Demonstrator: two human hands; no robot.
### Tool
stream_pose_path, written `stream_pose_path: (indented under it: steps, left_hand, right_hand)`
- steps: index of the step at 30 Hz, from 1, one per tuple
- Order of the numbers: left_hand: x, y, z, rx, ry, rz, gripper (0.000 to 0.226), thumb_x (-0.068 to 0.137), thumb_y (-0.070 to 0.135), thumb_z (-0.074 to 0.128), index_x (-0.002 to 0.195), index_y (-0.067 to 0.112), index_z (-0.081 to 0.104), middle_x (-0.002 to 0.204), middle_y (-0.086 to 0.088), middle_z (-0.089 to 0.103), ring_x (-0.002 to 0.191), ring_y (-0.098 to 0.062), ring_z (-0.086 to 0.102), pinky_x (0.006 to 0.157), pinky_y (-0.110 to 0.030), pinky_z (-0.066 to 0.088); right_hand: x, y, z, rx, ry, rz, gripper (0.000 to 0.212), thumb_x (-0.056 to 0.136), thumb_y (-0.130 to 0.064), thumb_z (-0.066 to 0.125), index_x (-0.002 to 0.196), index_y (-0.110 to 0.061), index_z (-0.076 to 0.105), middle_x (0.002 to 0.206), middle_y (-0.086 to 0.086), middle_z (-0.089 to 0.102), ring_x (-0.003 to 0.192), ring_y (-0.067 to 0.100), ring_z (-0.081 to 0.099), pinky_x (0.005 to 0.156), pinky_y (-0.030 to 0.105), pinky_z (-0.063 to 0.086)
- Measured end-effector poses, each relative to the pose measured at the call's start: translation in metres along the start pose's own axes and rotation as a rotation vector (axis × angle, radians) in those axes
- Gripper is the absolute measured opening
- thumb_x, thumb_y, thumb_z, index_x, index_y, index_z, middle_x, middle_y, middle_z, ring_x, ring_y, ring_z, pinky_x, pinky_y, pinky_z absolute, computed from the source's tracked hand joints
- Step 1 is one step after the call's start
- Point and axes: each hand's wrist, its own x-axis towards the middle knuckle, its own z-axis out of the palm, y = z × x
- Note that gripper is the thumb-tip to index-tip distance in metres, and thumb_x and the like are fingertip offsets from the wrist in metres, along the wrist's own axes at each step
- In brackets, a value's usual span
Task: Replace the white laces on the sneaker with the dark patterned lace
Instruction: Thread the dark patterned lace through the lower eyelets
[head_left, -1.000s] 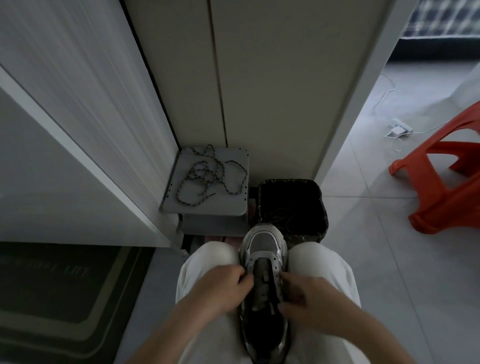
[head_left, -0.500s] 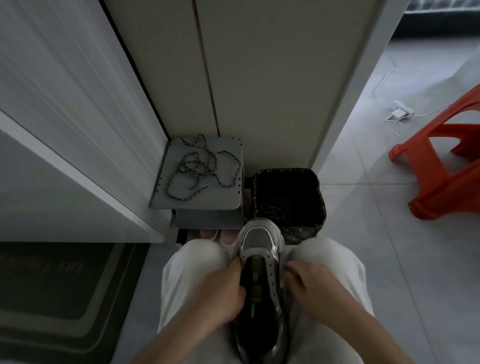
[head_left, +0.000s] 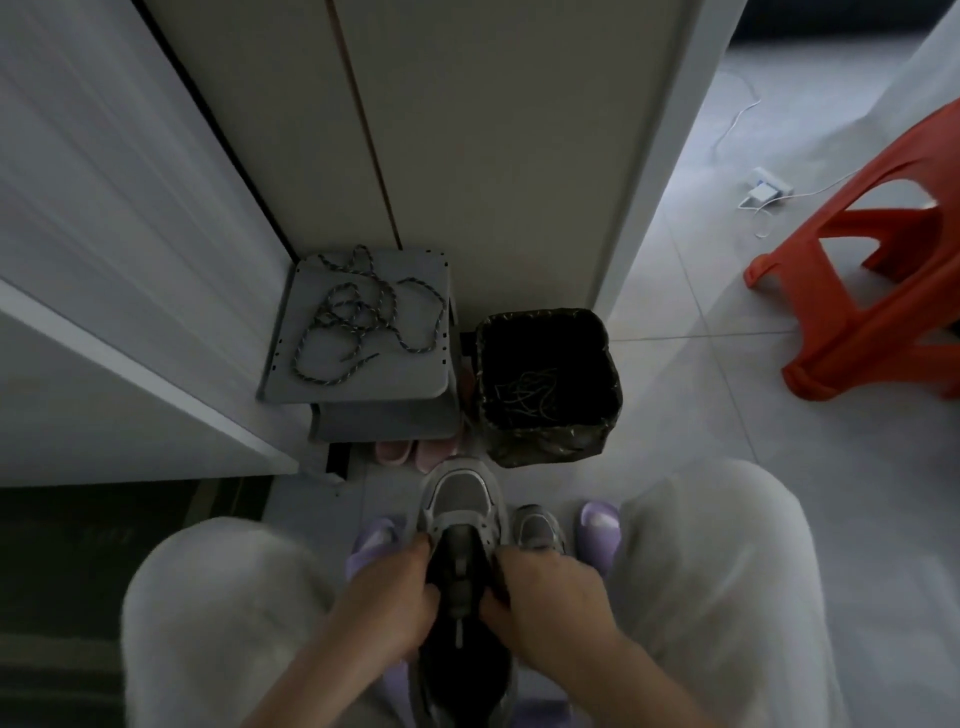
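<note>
Sneaker (head_left: 460, 501) up between the knees, toe pointing away from the person, and both hands are on it. Left hand (head_left: 387, 597) has its fingers curled over the left edge of the opening, clamped tight. Right hand (head_left: 550, 592) mirrors it on the other edge, fingers hooked in the same way, with the dark tongue showing between the two. Whether any lace runs through the eyelets, I can't make out in this light.

Now the dark patterned lace (head_left: 358, 312): it's well ahead of the left hand, lying in a loose tangle on top of a grey shoe rack (head_left: 421, 379) against the cupboard, apart from both hands. Ahead of the right hand, just beside that rack, sits a bin (head_left: 550, 436) with a black liner, and thin pale strands (head_left: 524, 395) lie in its bottom.

Just past the right hand, down on the floor, is a second sneaker (head_left: 537, 530), with a purple slipper (head_left: 600, 525) just beside it. Pink slippers (head_left: 410, 452) peek out under the rack. Far off to the right of the right hand stands an orange stool (head_left: 872, 312) and, beyond it, a white charger (head_left: 766, 189) on its cable.
</note>
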Motion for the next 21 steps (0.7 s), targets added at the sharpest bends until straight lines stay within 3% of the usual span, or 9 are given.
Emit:
stream_pose_path:
  steps: [7,11,15,19,21]
  left_hand:
    - [-0.008,0.022,-0.025,-0.137,0.148,0.111,0.041,0.091,0.021,0.044,0.131,0.024,0.038,0.098,-0.003,0.065,0.089,-0.02,0.062,0.063,-0.024,0.036]
    - [-0.011,0.031,-0.036,-0.143,0.08,0.149,0.054,0.093,0.022,0.04,0.144,0.024,0.026,0.094,-0.006,0.068,0.082,-0.019,0.063,0.069,-0.03,0.048]
    - [-0.013,0.034,-0.036,-0.05,0.152,0.172,0.041,0.094,0.028,0.038,0.134,0.025,0.037,0.09,0.002,0.061,0.077,-0.013,0.056,0.062,-0.02,0.041]
    - [-0.009,0.042,-0.038,-0.049,0.061,0.13,0.049,0.095,0.027,0.037,0.144,0.023,0.026,0.095,-0.001,0.066,0.085,-0.017,0.061,0.068,-0.025,0.043]
    - [-0.004,0.047,-0.04,-0.043,-0.004,0.117,0.053,0.096,0.026,0.038,0.146,0.019,0.021,0.103,-0.009,0.068,0.092,-0.023,0.064,0.074,-0.032,0.047]
  right_hand:
    - [-0.007,0.009,-0.038,0.059,0.228,-0.092,0.024,0.088,-0.044,0.042,0.087,-0.022,0.05,0.083,-0.001,0.063,0.077,0.022,0.058,0.057,0.029,0.037]
    - [-0.008,0.004,-0.05,0.124,0.25,-0.129,0.022,0.089,-0.039,0.046,0.074,-0.023,0.043,0.067,-0.004,0.053,0.062,0.017,0.048,0.048,0.024,0.025]
    - [-0.013,0.009,-0.055,0.211,0.203,-0.14,0.017,0.085,-0.032,0.049,0.074,-0.02,0.052,0.067,0.0,0.062,0.06,0.018,0.054,0.055,0.029,0.038]
    - [-0.009,0.012,-0.066,0.23,0.189,-0.093,0.014,0.088,-0.031,0.048,0.086,-0.021,0.058,0.077,-0.001,0.066,0.073,0.016,0.059,0.063,0.027,0.042]
    - [-0.007,0.011,-0.075,0.168,0.171,-0.108,0.012,0.086,-0.033,0.053,0.09,-0.027,0.063,0.079,-0.006,0.068,0.076,0.01,0.062,0.058,0.015,0.042]
